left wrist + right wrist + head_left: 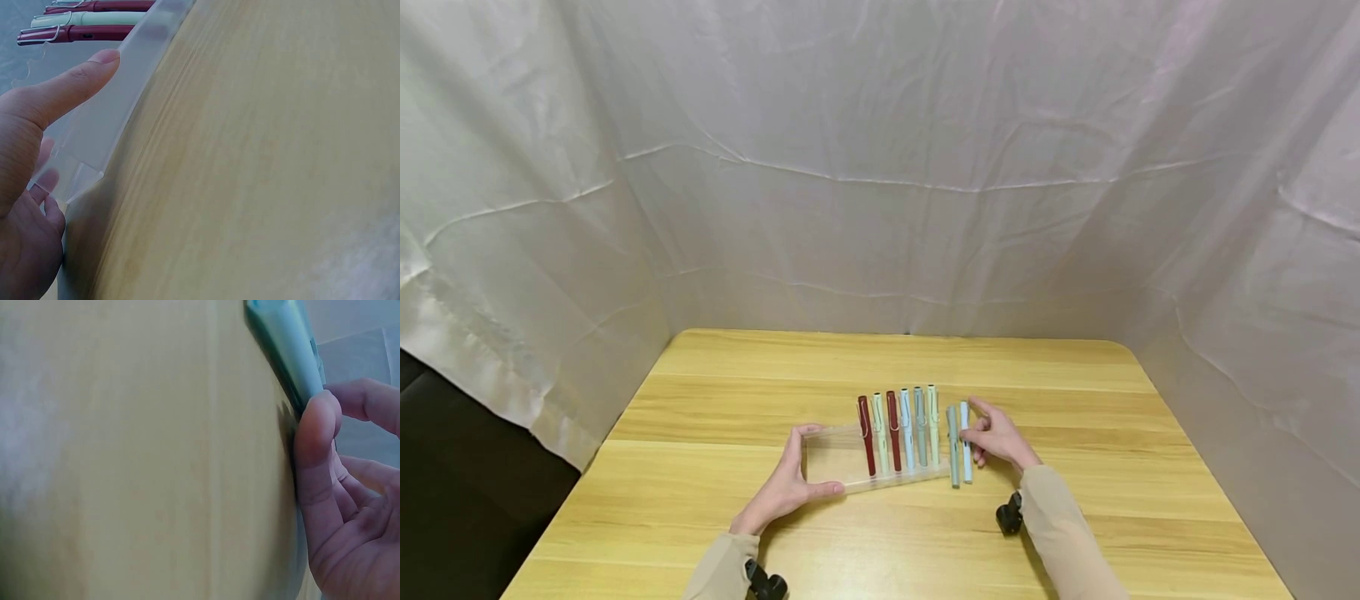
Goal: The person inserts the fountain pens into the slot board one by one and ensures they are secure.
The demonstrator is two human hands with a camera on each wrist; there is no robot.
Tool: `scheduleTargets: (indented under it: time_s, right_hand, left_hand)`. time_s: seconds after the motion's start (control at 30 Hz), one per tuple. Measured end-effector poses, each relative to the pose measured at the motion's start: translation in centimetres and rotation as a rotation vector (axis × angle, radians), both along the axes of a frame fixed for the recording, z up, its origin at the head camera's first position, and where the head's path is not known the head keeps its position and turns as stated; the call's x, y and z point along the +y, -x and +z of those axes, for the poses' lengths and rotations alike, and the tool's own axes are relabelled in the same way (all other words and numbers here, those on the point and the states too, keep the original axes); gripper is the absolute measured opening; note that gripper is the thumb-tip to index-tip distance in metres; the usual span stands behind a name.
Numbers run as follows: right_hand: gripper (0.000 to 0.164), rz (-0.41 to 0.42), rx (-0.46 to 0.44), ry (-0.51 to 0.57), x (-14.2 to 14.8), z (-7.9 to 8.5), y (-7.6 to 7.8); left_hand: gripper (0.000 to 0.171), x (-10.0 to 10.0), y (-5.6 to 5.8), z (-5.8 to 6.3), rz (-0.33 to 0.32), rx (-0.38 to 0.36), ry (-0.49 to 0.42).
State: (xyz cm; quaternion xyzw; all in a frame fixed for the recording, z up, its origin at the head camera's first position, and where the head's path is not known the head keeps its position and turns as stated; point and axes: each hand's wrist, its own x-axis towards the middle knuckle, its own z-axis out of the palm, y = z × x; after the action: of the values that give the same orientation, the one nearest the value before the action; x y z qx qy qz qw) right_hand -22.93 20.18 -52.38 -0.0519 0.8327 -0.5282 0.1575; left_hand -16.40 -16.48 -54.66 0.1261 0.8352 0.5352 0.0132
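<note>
My left hand (pixel 786 487) grips the left end of a clear plastic pen stand (pixel 833 458), thumb along its front edge and fingers round the back. In the left wrist view the thumb presses the stand's wall (pixel 115 115). Several capped pens lie side by side across it: dark red (pixel 868 437), pale green, light blue and grey-green, clips uppermost. To the right of the stand, a grey-green pen (pixel 954 454) lies beside a light blue pen (pixel 967 467). My right hand (pixel 1000 437) pinches this light blue pen between thumb and index finger.
The wooden table (pixel 1037 375) has rounded far corners. Pale cloth curtains (pixel 880 233) hang behind it and at both sides. A black object (pixel 452 467) stands beyond the left edge. Each wrist wears a small black camera (pixel 1010 514).
</note>
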Motion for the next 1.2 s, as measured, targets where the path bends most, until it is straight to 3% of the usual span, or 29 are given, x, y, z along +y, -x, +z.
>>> scheduleTargets:
  time_s: [0.47, 1.2]
  right_hand:
    - [0.068, -0.012, 0.022, -0.084, -0.28, -0.15, 0.36]
    - [0.062, -0.040, 0.036, -0.029, -0.05, 0.16, -0.32]
  left_hand:
    - [0.095, -0.02, 0.02, 0.06, 0.003, -0.002, 0.005]
    - [0.095, 0.01, 0.00, 0.03, 0.004, -0.014, 0.000]
